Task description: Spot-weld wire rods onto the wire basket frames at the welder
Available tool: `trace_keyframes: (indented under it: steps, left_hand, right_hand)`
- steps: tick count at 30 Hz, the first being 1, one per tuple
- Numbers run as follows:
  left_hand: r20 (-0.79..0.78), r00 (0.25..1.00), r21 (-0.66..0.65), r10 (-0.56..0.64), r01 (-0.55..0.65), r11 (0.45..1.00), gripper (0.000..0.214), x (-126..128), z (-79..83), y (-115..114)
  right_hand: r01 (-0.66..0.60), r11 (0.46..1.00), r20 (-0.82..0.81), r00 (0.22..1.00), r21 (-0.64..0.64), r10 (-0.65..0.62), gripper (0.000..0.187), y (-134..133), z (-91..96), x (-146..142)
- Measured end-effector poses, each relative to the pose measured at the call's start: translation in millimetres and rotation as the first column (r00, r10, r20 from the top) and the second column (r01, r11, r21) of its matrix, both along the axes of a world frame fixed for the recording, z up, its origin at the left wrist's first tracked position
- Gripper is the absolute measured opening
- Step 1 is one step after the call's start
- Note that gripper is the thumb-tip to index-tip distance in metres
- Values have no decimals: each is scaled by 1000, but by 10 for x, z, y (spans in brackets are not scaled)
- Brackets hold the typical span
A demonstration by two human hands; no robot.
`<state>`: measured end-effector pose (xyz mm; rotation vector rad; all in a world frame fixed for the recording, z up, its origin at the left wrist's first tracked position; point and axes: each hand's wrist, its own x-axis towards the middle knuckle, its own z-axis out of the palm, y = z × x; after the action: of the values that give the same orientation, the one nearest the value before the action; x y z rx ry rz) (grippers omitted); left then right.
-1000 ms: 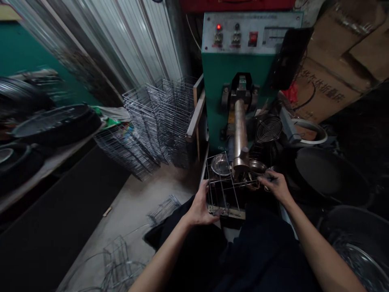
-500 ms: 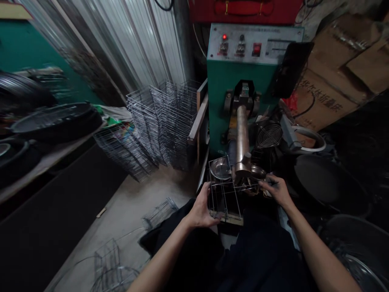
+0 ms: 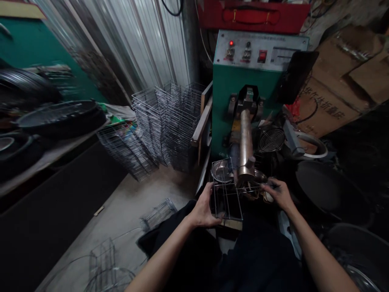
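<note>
A small wire rack [image 3: 225,184] of thin metal rods is under the cylindrical arm [image 3: 246,142] of a green machine [image 3: 225,97]. My left hand [image 3: 204,209] grips the rack's left side, thumb at the top and fingers below. On the right, my right hand [image 3: 278,193] pinches the end of a thin rod [image 3: 251,188] that reaches toward the rack beneath the arm's tip. Whether that rod is joined to the rack I cannot tell. Just behind the rack sits a shiny round metal dish [image 3: 221,171].
Tall stacks of wire racks [image 3: 170,125] stand left of the machine beside a wooden board [image 3: 201,121]. More wire pieces [image 3: 103,263] lie on the floor at lower left. Black round pans [image 3: 331,194] are at the right, near a cardboard box [image 3: 328,97].
The whole view has shifted a little, so the machine appears slightly lower and further right. Both hands keep their grip on the wirework, with hardly any movement.
</note>
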<state>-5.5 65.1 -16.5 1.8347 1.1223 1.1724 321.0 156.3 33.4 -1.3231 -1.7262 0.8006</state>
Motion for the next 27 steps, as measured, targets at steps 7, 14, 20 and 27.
trace_keyframes:
  steps: [7, 14, 20, 27]
  left_hand:
    - [-10, 1000, -3, 13, -13, 1000, 117, -5, -79, 8]
    - [3, 1000, 16, 17, -17, 1000, 111, 17, 48, 47]
    - [27, 1000, 32, -16, 15, 999, 108, 11, 112, 75]
    - [-2, 1000, 37, -5, 5, 999, 110, 3, 88, 86]
  right_hand:
    - [1, 1000, 13, 1000, -6, -1, 67, 12, 22, -1]
    - [-5, 1000, 33, 999, -18, 6, 69, 41, 15, 16]
    - [-10, 1000, 25, 1000, -19, 10, 68, 56, 9, 24]
    - [10, 1000, 1, 1000, -25, -10, 66, 49, -7, 23]
